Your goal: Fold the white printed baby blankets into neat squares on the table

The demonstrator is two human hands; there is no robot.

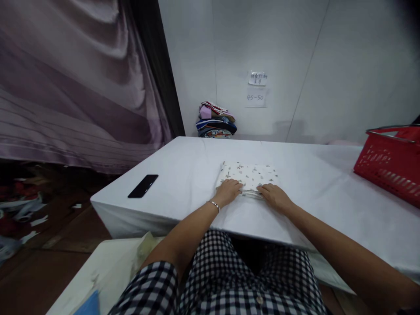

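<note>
A folded white cloth (pixel 251 174) with a small scattered print lies on the white-covered table in front of me. My left hand (pixel 229 190) is closed on its near left corner, fingers over the top and a bracelet at the wrist. At the near right corner my right hand (pixel 273 195) grips the edge in the same way. Between the two hands, several stacked layers show along the near edge. The undersides of both hands and the thumbs are mostly hidden.
A black phone (pixel 143 186) lies on the table (pixel 183 175) to the left. A red basket (pixel 392 162) with a metal handle stands at the right. Behind the far edge is a pile of folded fabrics (pixel 216 122). Paper notes (pixel 256 97) hang on the wall; a curtain (pixel 82 87) hangs left.
</note>
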